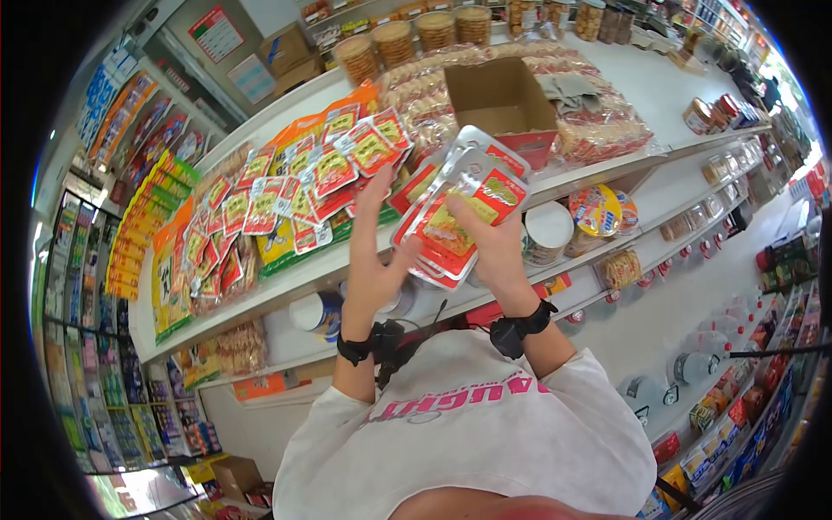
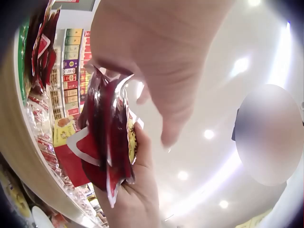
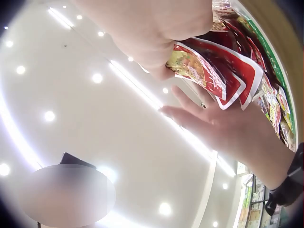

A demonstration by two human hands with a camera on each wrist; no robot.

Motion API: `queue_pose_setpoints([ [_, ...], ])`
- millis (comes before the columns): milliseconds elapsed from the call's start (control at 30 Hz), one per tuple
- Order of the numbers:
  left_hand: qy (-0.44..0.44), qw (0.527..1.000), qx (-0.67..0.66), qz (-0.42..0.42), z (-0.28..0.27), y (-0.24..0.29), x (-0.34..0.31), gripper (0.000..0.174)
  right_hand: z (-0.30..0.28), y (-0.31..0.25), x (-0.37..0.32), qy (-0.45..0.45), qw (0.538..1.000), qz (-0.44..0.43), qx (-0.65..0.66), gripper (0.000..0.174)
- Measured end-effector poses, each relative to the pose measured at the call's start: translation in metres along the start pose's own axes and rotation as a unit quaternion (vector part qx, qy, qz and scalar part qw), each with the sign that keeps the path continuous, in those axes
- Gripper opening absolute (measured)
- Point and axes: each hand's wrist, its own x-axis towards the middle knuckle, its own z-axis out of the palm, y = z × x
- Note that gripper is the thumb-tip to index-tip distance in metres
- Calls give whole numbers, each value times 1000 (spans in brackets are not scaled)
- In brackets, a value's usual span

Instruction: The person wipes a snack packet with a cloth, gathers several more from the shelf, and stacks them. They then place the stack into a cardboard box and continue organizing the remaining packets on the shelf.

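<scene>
My right hand grips a loose fan of several flat red food pouches with silver edges, its thumb lying across the front one. A picture of yellowish food shows on that front pouch. The left hand is beside the pouches' left edge, fingers extended and thumb pointing toward them. In the left wrist view the pouches appear edge-on, stacked in the right hand. From the right wrist, the left hand shows with spread fingers just below the pouches.
Small red snack packets lie heaped on larger bags at the left of the white shelf. An open cardboard box stands behind the hands, among clear-wrapped packs. Tubs and an instant noodle cup sit one level lower. Clear jars line the back.
</scene>
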Motion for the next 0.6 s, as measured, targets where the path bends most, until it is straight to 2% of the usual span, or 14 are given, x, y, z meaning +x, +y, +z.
queue_pose_setpoints([
  [33, 30, 999, -32, -20, 3, -7, 0, 76, -5, -6, 3, 21, 1000, -10, 5, 42],
  [67, 57, 998, -14, -35, 6, -12, 3, 62, -10, -12, 5, 40, 999, -18, 11, 43],
  [167, 50, 996, -32, -71, 17, -35, 13, 58, -23, -41, 14, 107, 991, -75, -26, 47],
  [267, 0, 994, -63, -90, 33, -42, 23, 63, -29, -62, 24, 145, 960, -226, -80, 50],
  [300, -19, 993, -74, -93, 40, -42, 27, 64, -29, -69, 28, 163, 952, -242, -89, 50],
  [367, -50, 996, -41, -67, 49, -44, 35, 69, -29, -80, 32, 199, 935, -273, -104, 51],
  [433, -81, 994, -39, -69, 56, -43, 42, 70, -32, -85, 34, 182, 931, -285, -137, 59],
  [533, -88, 996, 28, 5, 66, -29, 56, 70, -34, -88, 42, 167, 920, -323, -144, 56],
  [600, -39, 986, 137, 87, 71, -37, 57, 66, -25, -87, 43, 168, 911, -356, -124, 49],
])
